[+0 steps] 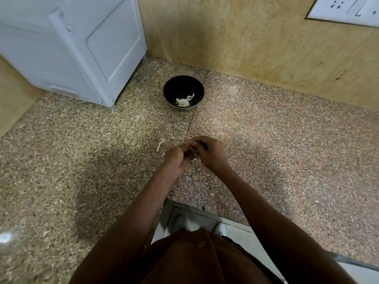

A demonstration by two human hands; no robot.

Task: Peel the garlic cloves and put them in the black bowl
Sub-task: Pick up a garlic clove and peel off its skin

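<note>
The black bowl (183, 92) stands on the speckled granite counter near the back wall, with a few pale peeled garlic pieces (183, 102) inside. Closer to me, my left hand (176, 158) and my right hand (209, 153) meet above the counter, fingers curled around a small garlic clove (191, 144) held between them. Most of the clove is hidden by my fingers. A dark object (205, 146) shows at my right hand's knuckles; I cannot tell what it is. Thin strips of garlic skin (160, 144) lie on the counter just left of my hands.
A white appliance (71, 48) stands at the back left of the counter (82, 150). A tan stone wall runs behind the bowl, with a white socket plate (346, 9) at the top right. The counter's front edge (205, 210) is just below my hands.
</note>
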